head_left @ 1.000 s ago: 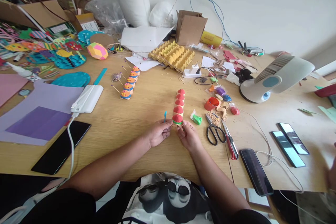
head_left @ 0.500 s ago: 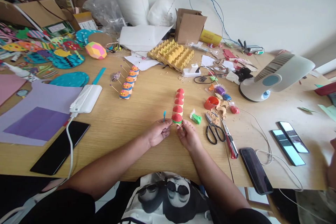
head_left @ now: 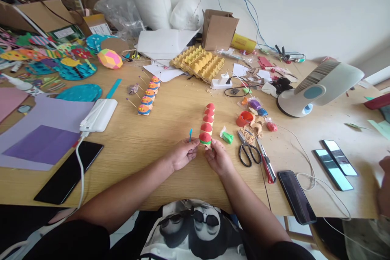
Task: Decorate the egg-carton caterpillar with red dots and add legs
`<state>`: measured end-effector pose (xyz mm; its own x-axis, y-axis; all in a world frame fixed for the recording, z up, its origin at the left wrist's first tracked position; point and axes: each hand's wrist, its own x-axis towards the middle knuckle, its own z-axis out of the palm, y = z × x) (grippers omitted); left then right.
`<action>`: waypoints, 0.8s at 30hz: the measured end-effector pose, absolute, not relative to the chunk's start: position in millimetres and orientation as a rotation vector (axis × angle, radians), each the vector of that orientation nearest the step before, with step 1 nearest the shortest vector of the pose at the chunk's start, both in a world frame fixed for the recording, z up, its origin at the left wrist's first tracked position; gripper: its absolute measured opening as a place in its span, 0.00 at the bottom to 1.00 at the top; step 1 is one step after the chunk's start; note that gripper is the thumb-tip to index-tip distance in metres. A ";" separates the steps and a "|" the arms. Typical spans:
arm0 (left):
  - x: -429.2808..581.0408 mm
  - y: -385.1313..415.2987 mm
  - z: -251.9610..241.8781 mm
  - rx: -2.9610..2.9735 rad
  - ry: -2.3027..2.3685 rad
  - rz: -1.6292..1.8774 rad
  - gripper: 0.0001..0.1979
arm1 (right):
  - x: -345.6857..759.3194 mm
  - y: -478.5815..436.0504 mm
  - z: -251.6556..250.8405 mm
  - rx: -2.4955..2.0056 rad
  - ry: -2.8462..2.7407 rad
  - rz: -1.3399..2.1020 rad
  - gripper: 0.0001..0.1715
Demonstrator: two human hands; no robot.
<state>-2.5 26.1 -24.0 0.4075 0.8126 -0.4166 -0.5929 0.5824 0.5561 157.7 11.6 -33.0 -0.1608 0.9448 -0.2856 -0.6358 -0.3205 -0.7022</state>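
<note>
An egg-carton strip (head_left: 208, 118) with a row of red-topped bumps points away from me, with a green band around its nearest bump. My left hand (head_left: 184, 154) pinches the near left edge of the strip; a small blue plastic modelling tool (head_left: 190, 134) sticks up from the same fingers. On the other side, my right hand (head_left: 219, 157) has its thumb and fingers closed on the near right edge. Green modelling clay (head_left: 227, 137) in a clear wrapper lies just right of the strip. A finished-looking orange and blue egg-carton caterpillar (head_left: 148, 97) with pins stands farther left.
Right of my hands lie black-handled scissors (head_left: 249, 153), a red utility knife (head_left: 268, 168), an orange-red cup (head_left: 244, 119) and a phone (head_left: 297, 197). A white fan (head_left: 317, 89) and yellow egg trays (head_left: 199, 63) stand farther back. A power bank (head_left: 100, 115) is at left.
Both hands keep their hold on the strip, with barely any movement. The whole view has shifted very slightly.
</note>
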 end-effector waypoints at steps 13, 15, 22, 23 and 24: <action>-2.2 26.5 -25.7 0.351 0.706 0.914 0.19 | 157.8 13.3 -30.7 -0.829 -0.509 1.770 0.20; -2.2 26.6 -26.4 0.349 0.709 0.921 0.19 | 158.2 13.4 -29.4 -0.828 -0.498 1.780 0.20; -3.4 27.3 -28.6 0.363 0.706 0.929 0.18 | 157.5 10.0 -24.9 -0.880 -0.604 1.741 0.19; -3.6 27.2 -28.8 0.369 0.704 0.927 0.18 | 156.9 9.5 -25.0 -0.893 -0.626 1.723 0.19; -3.7 27.1 -28.8 0.374 0.704 0.927 0.18 | 156.4 9.2 -25.3 -0.904 -0.641 1.703 0.19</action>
